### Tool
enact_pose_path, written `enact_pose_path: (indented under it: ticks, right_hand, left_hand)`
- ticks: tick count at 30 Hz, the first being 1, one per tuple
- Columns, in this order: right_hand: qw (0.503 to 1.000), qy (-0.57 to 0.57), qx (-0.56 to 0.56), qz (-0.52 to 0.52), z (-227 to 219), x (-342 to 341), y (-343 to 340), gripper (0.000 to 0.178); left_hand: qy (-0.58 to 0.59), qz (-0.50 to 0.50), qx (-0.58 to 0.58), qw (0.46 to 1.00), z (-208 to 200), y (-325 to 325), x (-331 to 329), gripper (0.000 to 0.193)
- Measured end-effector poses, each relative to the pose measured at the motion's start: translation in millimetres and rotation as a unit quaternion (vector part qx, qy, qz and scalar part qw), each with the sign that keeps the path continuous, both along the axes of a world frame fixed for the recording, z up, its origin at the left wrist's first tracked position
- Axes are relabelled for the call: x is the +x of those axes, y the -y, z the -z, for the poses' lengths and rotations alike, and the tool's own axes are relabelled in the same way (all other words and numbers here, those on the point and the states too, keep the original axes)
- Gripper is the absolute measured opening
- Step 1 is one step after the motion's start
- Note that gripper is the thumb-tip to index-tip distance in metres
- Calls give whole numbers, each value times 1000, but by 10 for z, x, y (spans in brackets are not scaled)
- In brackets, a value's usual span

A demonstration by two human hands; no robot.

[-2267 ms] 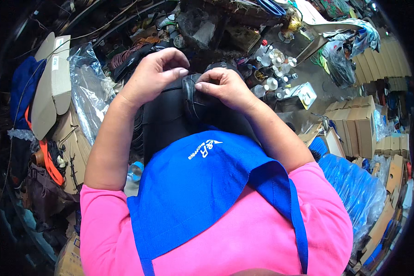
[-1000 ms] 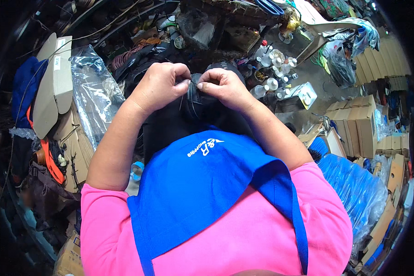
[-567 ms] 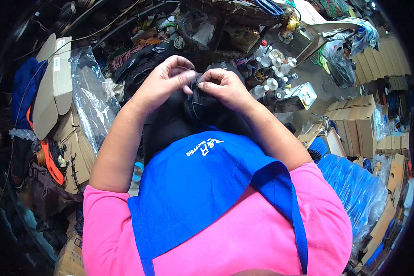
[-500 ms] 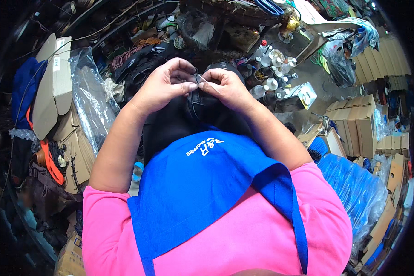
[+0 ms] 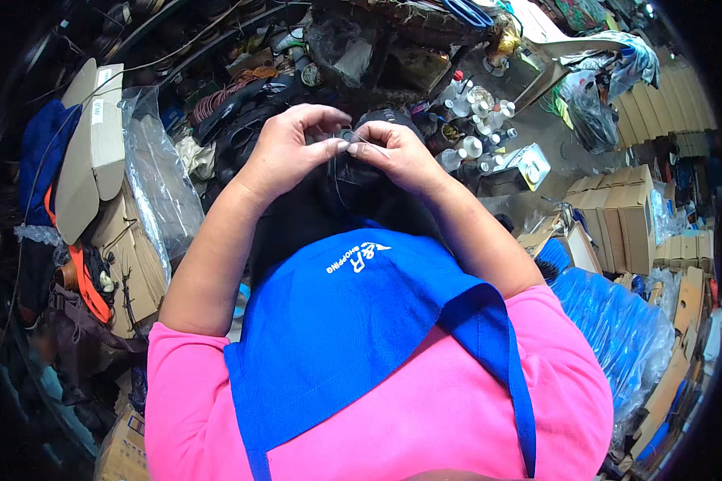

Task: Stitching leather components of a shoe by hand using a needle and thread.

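Observation:
Above my dark-clothed lap, my two hands nearly meet at the fingertips. My left hand (image 5: 293,152) is closed in a pinch at the edge of a small dark loop (image 5: 346,133), too small to make out further. Against it, my right hand (image 5: 399,154) pinches a thin pale strand (image 5: 369,143); whether this is a needle or thread I cannot tell. A fine thread (image 5: 336,183) hangs below the fingertips over the dark cloth. A blue apron (image 5: 337,337) covers my front.
Several white bottles (image 5: 473,147) stand on the floor ahead to the right. Cardboard boxes (image 5: 618,212) and a plastic-wrapped blue bundle (image 5: 610,321) lie at the right. On the left are a cardboard piece (image 5: 108,144), a clear plastic sheet (image 5: 159,160) and a blue cloth (image 5: 44,160).
My hands have shifted very slightly, and the small dark loop has turned and sits a little lower. Both hands keep their pinch.

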State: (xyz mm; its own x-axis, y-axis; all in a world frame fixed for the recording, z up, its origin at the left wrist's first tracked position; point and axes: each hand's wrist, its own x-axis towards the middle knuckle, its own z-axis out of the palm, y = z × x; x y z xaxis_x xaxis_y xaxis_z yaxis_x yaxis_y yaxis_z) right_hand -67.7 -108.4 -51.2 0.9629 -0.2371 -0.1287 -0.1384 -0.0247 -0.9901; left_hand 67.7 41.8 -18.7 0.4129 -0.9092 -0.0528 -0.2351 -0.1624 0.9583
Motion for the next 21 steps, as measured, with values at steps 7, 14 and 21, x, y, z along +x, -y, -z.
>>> enact_pose_path:
  ticks: [7, 14, 21]
  right_hand:
    - [999, -9, -46, -3, 68, 25, -46, 15]
    - [997, 26, -69, 4, -5, -74, 116, 22]
    - [962, 29, -269, 28, -126, -172, 227, 14]
  left_hand:
    - [269, 102, -124, 950, -92, 44, -145, 28]
    - [87, -45, -104, 990, 7, -142, -31, 9]
    - [136, -224, -10, 965, 312, -346, 272, 30]
